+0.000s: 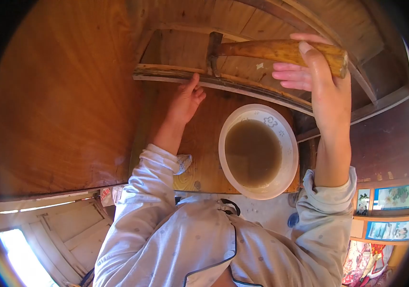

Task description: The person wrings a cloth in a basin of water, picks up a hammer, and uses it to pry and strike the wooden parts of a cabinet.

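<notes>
My right hand (pixel 326 79) grips a hammer (pixel 266 49) by the end of its thick wooden handle, thumb over the top and several fingers stretched out beneath. The dark metal hammer head (pixel 213 54) is at the left, at the edge of a wooden frame (pixel 243 87). Below that edge, my left hand (pixel 187 99) has one digit up against the frame and the other fingers curled in. Whether anything small lies in those fingers cannot be made out. A white bowl (pixel 290 160) with a flower pattern, holding brownish liquid (pixel 254 153), stands between my forearms.
A wide wooden panel (pixel 66 100) rises on the left. The bowl is on a brown wooden surface (pixel 204 138). Shelves with pictures (pixel 398 196) are at the lower right. A pale door (pixel 66 225) and a bright opening (pixel 25 256) show at the lower left.
</notes>
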### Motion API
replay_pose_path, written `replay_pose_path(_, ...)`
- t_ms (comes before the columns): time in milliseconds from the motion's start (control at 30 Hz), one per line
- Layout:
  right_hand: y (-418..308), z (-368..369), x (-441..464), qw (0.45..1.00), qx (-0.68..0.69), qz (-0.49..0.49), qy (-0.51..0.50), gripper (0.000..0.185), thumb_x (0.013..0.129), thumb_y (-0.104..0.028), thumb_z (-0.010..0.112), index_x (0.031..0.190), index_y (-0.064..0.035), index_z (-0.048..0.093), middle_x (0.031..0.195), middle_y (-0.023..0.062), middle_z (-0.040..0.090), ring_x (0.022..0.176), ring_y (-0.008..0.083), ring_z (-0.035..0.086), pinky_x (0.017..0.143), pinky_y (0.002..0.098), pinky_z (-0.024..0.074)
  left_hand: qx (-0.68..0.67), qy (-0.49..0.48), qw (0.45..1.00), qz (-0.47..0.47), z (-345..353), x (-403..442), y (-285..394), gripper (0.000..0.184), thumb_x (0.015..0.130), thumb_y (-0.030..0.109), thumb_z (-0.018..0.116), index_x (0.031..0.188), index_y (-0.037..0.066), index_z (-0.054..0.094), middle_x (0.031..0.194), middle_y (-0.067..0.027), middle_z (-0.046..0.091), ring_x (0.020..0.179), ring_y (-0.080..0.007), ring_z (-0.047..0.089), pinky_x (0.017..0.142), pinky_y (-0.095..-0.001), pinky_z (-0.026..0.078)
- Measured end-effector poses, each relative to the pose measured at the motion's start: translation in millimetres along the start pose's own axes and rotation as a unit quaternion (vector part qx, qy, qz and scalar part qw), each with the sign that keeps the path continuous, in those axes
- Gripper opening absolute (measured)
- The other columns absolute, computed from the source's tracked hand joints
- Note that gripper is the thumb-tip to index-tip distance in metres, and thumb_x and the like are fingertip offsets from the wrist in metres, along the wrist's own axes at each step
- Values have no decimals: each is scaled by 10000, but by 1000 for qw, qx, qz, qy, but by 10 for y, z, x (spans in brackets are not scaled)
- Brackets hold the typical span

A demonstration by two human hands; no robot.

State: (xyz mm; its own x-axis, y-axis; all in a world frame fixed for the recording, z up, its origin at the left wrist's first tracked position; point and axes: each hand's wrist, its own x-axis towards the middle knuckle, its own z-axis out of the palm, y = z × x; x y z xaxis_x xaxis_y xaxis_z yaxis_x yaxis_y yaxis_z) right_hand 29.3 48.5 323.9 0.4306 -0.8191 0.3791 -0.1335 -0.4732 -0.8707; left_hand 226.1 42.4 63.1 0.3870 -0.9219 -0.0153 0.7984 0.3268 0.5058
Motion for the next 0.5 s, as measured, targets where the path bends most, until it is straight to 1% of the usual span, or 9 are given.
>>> replay_pose_path(33, 7, 13, 5, 1000, -3, -4, -3, 307, 903, -257, 614, 1085, -10, 613, 788, 156, 680, 729, 212, 695, 626, 283, 533, -20, -5, 1000, 2, -7, 10, -19, 264, 863, 228, 740, 721, 202, 519, 683, 65, 465, 629, -80, 434, 665, -276, 405)
replay_pose_path(133, -46, 45, 23, 999, -37, -14, -13, 271, 889, -241, 633, 1035, -12, 633, 779, 131, 678, 701, 191, 681, 625, 273, 529, -22, 9, 999, 28, 17, 28, -38, 289, 847, 188, 756, 695, 214, 511, 694, 72, 490, 632, -78, 434, 664, -277, 407)
replay_pose_path(233, -126, 27, 42, 993, -104, -33, -38, 325, 917, -272, 582, 1092, -4, 640, 823, 151, 684, 737, 250, 710, 628, 277, 527, -23, -24, 999, 38, -42, 39, -47, 277, 854, 183, 747, 701, 210, 518, 694, 76, 493, 636, -75, 438, 662, -279, 409)
replay_pose_path(333, -194, 88, 35, 991, -134, -19, -15, 315, 914, -266, 589, 1074, -2, 647, 839, 121, 683, 737, 241, 710, 632, 273, 523, 25, 12, 999, 37, 32, -10, 5, 241, 866, 247, 732, 713, 184, 557, 692, 53, 457, 674, -100, 426, 670, -293, 391)
replay_pose_path(433, -102, 118, 53, 993, -102, -64, 0, 305, 912, -255, 595, 1065, 4, 648, 869, 109, 683, 700, 225, 702, 619, 270, 522, 85, 0, 996, 7, -90, -4, 2, 233, 880, 254, 717, 729, 159, 568, 691, 55, 452, 633, -99, 414, 657, -288, 394)
replay_pose_path(467, -92, 115, 49, 993, -98, -72, -4, 256, 892, -220, 614, 1020, -1, 647, 829, 90, 670, 686, 188, 674, 618, 264, 515, 191, 51, 980, 26, 54, -128, 63, 230, 893, 256, 701, 739, 143, 574, 703, 48, 470, 639, -97, 429, 660, -283, 399)
replay_pose_path(500, -87, 110, 47, 992, -94, -81, -8, 207, 872, -185, 632, 975, -5, 646, 790, 71, 658, 671, 151, 646, 617, 258, 508, 294, 102, 949, 45, 218, -303, 110, 231, 905, 259, 685, 748, 126, 581, 715, 41, 488, 645, -96, 443, 662, -277, 404)
